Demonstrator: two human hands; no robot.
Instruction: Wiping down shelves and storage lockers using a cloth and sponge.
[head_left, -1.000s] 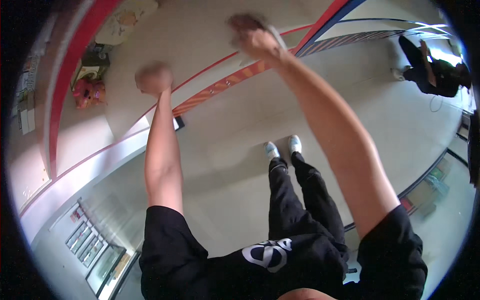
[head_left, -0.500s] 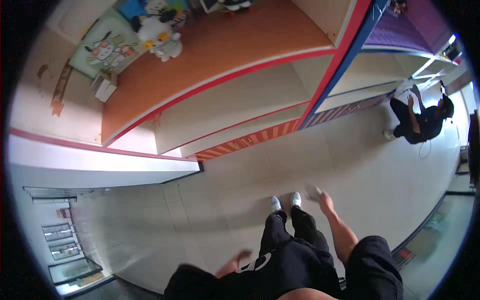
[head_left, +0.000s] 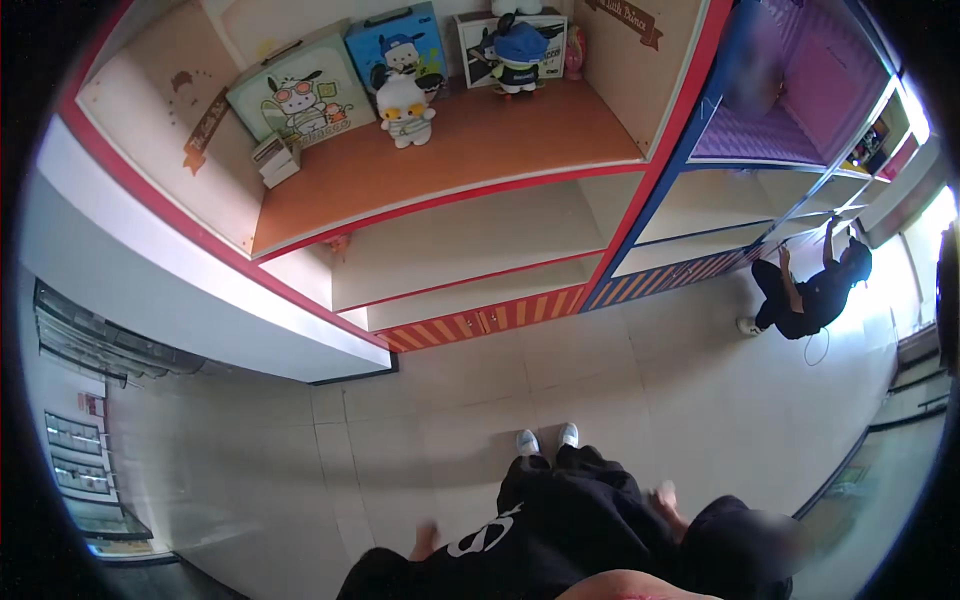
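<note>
Both hands are held low at the sides: left hand (head_left: 428,541), right hand (head_left: 665,497). Nothing is held; finger spread cannot be told. Plush toy (head_left: 403,110) on the orange shelf (head_left: 500,150) sits far above the fingers; a raised reach is judged necessary.

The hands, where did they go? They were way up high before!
Both came down. A second ago the arms reached up toward the shelves; now the left hand and right hand hang low beside the body, blurred and holding nothing. The view also tipped up, so the orange shelf with its plush toys shows. The white shoes stayed put on the floor.
</note>
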